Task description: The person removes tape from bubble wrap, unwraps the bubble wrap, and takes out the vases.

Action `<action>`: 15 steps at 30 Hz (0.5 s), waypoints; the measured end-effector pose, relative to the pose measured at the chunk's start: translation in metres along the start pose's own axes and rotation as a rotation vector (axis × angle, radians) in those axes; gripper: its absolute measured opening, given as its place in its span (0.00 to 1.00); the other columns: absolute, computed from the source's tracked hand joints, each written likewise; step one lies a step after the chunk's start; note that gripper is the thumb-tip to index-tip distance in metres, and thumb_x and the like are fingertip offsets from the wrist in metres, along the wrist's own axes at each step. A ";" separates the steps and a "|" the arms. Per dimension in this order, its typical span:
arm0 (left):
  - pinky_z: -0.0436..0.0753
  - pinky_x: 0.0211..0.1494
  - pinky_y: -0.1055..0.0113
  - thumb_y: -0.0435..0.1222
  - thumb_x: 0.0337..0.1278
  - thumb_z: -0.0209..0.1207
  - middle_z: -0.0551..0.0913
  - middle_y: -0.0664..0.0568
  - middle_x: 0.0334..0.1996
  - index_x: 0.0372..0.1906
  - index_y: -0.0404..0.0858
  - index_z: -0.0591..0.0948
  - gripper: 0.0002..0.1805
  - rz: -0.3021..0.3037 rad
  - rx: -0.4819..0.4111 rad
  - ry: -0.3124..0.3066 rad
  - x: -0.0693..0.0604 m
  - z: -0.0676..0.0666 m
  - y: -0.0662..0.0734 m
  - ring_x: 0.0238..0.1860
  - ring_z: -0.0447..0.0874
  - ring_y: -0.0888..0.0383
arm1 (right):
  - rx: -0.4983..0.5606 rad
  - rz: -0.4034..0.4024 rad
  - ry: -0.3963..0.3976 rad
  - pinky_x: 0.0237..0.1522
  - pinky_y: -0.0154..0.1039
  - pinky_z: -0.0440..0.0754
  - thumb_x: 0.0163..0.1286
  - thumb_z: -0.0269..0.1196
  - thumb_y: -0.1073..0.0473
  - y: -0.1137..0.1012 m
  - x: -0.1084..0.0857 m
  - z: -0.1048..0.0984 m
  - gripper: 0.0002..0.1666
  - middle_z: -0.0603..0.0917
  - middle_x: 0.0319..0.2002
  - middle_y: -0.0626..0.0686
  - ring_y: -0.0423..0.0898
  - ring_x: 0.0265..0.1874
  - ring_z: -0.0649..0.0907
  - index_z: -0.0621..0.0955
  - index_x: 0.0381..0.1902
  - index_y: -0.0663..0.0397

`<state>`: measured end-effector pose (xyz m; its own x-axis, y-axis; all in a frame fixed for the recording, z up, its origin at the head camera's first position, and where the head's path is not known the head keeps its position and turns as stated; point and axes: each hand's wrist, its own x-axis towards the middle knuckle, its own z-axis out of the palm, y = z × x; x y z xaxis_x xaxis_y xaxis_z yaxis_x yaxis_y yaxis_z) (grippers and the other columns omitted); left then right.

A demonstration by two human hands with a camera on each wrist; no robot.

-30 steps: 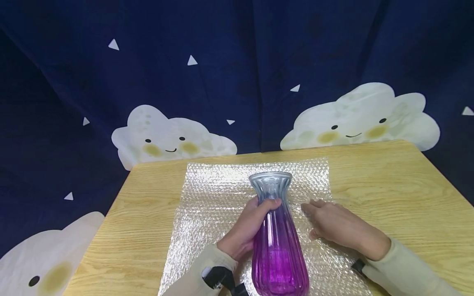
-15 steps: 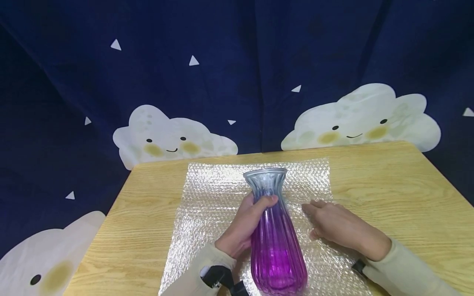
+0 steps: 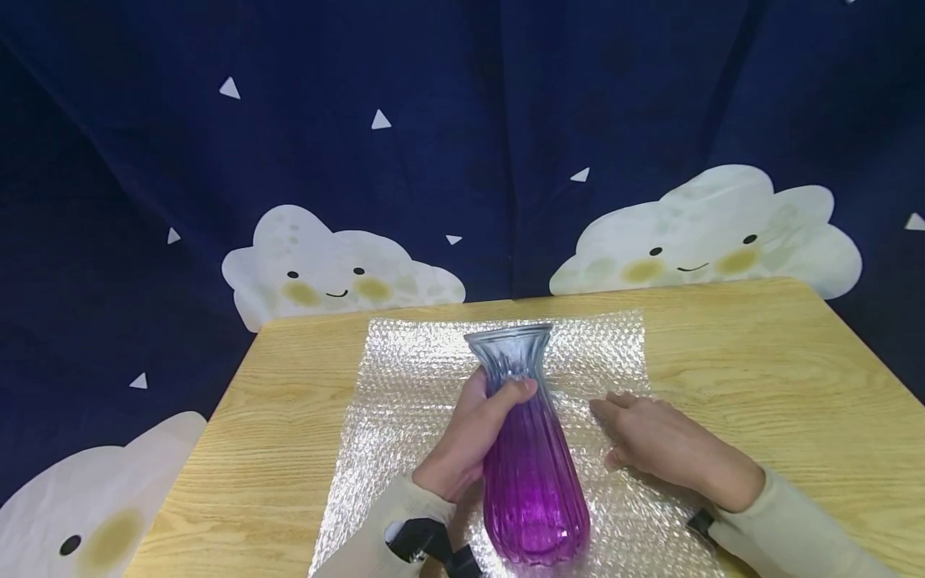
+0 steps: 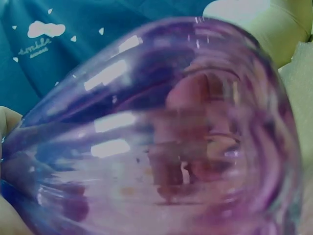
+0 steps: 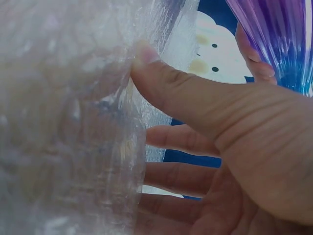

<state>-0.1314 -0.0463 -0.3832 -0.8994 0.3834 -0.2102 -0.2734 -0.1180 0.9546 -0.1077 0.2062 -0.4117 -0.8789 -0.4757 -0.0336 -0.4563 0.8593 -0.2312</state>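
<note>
A ribbed glass vase (image 3: 535,474), clear at the flared rim and purple toward the base, leans in the head view with its mouth away from me. My left hand (image 3: 470,429) grips it below the neck, thumb across the front. The vase body (image 4: 161,127) fills much of the left wrist view. Under both hands lies a sheet of bubble wrap (image 3: 405,433). My right hand (image 3: 665,441) rests on the sheet's right part, apart from the vase. In the right wrist view its thumb and fingertips touch the bubble wrap (image 5: 68,122).
The sheet lies on a light wooden table (image 3: 766,361). Behind the table hangs a dark blue curtain (image 3: 433,96) with clouds and small white triangles. Black straps (image 3: 426,538) circle both wrists over pale sleeves.
The vase has shifted left and a little farther away in my left hand, its rim tipping slightly. My right hand has stayed in place on the bubble wrap.
</note>
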 end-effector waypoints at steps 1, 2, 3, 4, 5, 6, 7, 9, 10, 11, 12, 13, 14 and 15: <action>0.90 0.43 0.56 0.43 0.62 0.65 0.84 0.46 0.44 0.61 0.38 0.68 0.28 0.005 0.006 0.003 0.000 0.000 0.001 0.37 0.89 0.54 | 0.002 0.002 -0.001 0.56 0.66 0.84 0.52 0.78 0.48 0.000 0.000 0.000 0.48 0.82 0.61 0.73 0.70 0.58 0.83 0.77 0.67 0.64; 0.90 0.44 0.55 0.43 0.62 0.65 0.83 0.45 0.45 0.61 0.38 0.68 0.28 0.010 0.011 0.005 -0.001 0.000 0.001 0.38 0.89 0.53 | 0.003 0.005 -0.003 0.56 0.66 0.84 0.52 0.78 0.48 0.000 0.000 0.000 0.48 0.82 0.61 0.73 0.70 0.59 0.83 0.76 0.67 0.64; 0.90 0.45 0.55 0.43 0.62 0.65 0.83 0.45 0.46 0.62 0.38 0.68 0.29 0.016 0.014 0.004 -0.001 -0.001 0.002 0.39 0.89 0.53 | 0.004 0.008 -0.004 0.56 0.66 0.84 0.52 0.78 0.48 0.000 0.000 0.000 0.48 0.82 0.61 0.73 0.70 0.59 0.83 0.76 0.67 0.64; 0.90 0.45 0.55 0.43 0.62 0.65 0.83 0.45 0.46 0.62 0.38 0.68 0.29 0.017 0.015 0.004 -0.001 -0.001 0.002 0.39 0.89 0.53 | 0.005 0.009 -0.004 0.56 0.66 0.84 0.52 0.78 0.48 0.000 0.000 0.000 0.48 0.82 0.61 0.73 0.70 0.58 0.83 0.76 0.67 0.64; 0.91 0.45 0.54 0.43 0.62 0.65 0.83 0.44 0.46 0.62 0.38 0.68 0.29 0.015 0.015 0.003 -0.001 -0.001 0.002 0.39 0.89 0.53 | 0.004 0.008 -0.003 0.55 0.66 0.84 0.52 0.78 0.48 0.000 0.000 0.000 0.48 0.82 0.61 0.73 0.70 0.57 0.84 0.77 0.67 0.64; 0.91 0.46 0.54 0.43 0.62 0.65 0.83 0.44 0.47 0.62 0.38 0.68 0.29 0.013 0.017 0.003 -0.002 -0.002 0.003 0.39 0.89 0.53 | 0.005 0.007 -0.002 0.54 0.65 0.85 0.52 0.79 0.48 0.000 0.000 0.000 0.47 0.82 0.61 0.72 0.70 0.56 0.84 0.77 0.67 0.63; 0.91 0.46 0.54 0.43 0.61 0.65 0.83 0.44 0.47 0.62 0.38 0.67 0.29 0.014 0.020 0.005 -0.002 -0.002 0.003 0.40 0.89 0.53 | 0.004 0.006 0.000 0.54 0.65 0.85 0.52 0.79 0.48 -0.001 0.000 0.000 0.47 0.82 0.60 0.72 0.69 0.55 0.85 0.77 0.66 0.63; 0.90 0.48 0.54 0.42 0.61 0.65 0.83 0.43 0.48 0.63 0.37 0.67 0.29 0.022 0.032 0.007 -0.003 -0.001 0.004 0.41 0.89 0.53 | 0.001 0.003 0.005 0.52 0.64 0.86 0.52 0.79 0.49 -0.001 0.000 0.001 0.46 0.83 0.60 0.72 0.68 0.53 0.86 0.77 0.66 0.62; 0.90 0.49 0.54 0.42 0.61 0.65 0.82 0.43 0.49 0.63 0.37 0.67 0.30 0.026 0.039 0.010 -0.003 -0.001 0.004 0.41 0.89 0.52 | -0.002 0.002 0.007 0.52 0.63 0.87 0.51 0.79 0.49 -0.001 0.000 0.001 0.46 0.83 0.59 0.71 0.68 0.53 0.86 0.78 0.65 0.62; 0.90 0.50 0.53 0.42 0.61 0.65 0.82 0.42 0.50 0.63 0.36 0.67 0.30 0.033 0.049 0.012 -0.004 -0.001 0.004 0.42 0.88 0.52 | -0.004 0.002 0.008 0.51 0.63 0.87 0.51 0.79 0.49 -0.001 0.000 0.001 0.45 0.83 0.59 0.71 0.68 0.52 0.86 0.78 0.65 0.62; 0.90 0.51 0.53 0.41 0.60 0.65 0.82 0.41 0.51 0.64 0.36 0.67 0.31 0.043 0.060 0.014 -0.004 -0.001 0.004 0.43 0.88 0.52 | -0.007 0.003 0.008 0.51 0.64 0.87 0.51 0.79 0.49 -0.001 0.001 0.001 0.45 0.83 0.59 0.71 0.68 0.52 0.86 0.78 0.65 0.62; 0.90 0.52 0.53 0.41 0.60 0.65 0.81 0.41 0.52 0.64 0.36 0.67 0.31 0.053 0.073 0.015 -0.004 -0.001 0.004 0.44 0.88 0.52 | -0.011 0.005 0.007 0.51 0.64 0.87 0.51 0.79 0.49 -0.001 0.001 0.001 0.45 0.83 0.59 0.71 0.68 0.53 0.86 0.78 0.65 0.62; 0.89 0.53 0.53 0.41 0.60 0.65 0.81 0.40 0.52 0.65 0.36 0.67 0.32 0.060 0.082 0.014 -0.004 -0.001 0.004 0.44 0.88 0.51 | -0.013 0.009 0.004 0.52 0.65 0.86 0.51 0.79 0.48 -0.001 0.001 0.001 0.46 0.83 0.60 0.71 0.68 0.54 0.86 0.78 0.65 0.62; 0.89 0.53 0.53 0.41 0.59 0.65 0.81 0.40 0.53 0.65 0.36 0.66 0.33 0.067 0.091 0.014 -0.004 -0.001 0.004 0.44 0.88 0.51 | -0.014 0.012 0.001 0.52 0.65 0.86 0.52 0.79 0.48 -0.001 0.001 0.000 0.46 0.83 0.60 0.71 0.68 0.54 0.86 0.77 0.65 0.62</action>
<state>-0.1291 -0.0493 -0.3791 -0.9194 0.3646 -0.1473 -0.1809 -0.0594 0.9817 -0.1077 0.2048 -0.4118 -0.8844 -0.4655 -0.0347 -0.4480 0.8673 -0.2172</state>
